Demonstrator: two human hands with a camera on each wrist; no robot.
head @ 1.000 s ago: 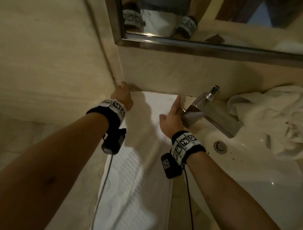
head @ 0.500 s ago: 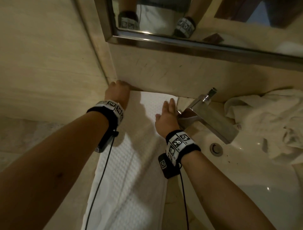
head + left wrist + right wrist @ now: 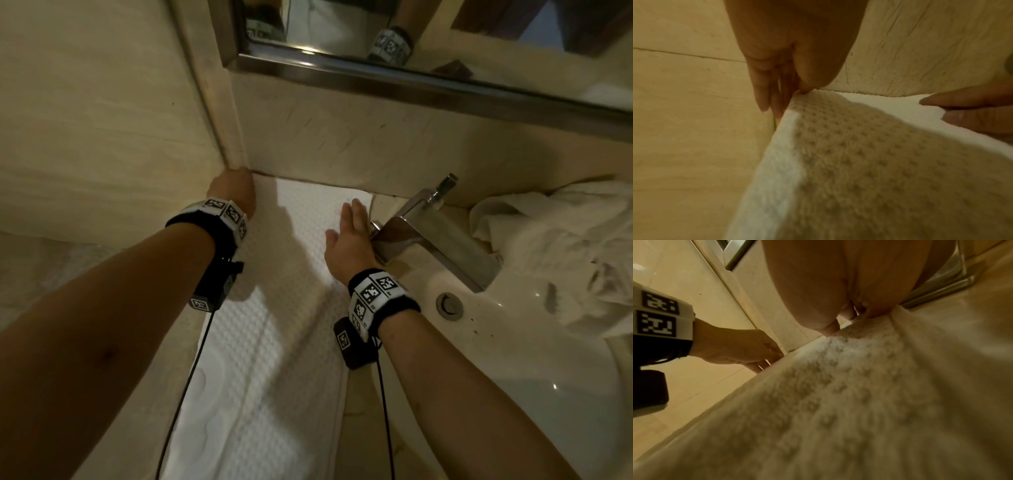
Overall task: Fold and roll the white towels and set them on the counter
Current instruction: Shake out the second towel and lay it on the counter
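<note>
A white waffle-textured towel lies as a long folded strip on the counter, from the back wall toward me. My left hand is at its far left corner, in the wall corner. There the thumb lies on top of the towel and the fingers run down beside its edge, pinching it. My right hand lies flat with straight fingers on the far right edge of the towel, next to the faucet.
A chrome faucet stands just right of my right hand, above a white sink basin with a drain. Crumpled white towels are heaped at the right. Beige walls and a mirror close in the left and back.
My right hand has turned from standing on its edge to lying flat on the towel's far right edge. My left hand has stayed at the far left corner.
</note>
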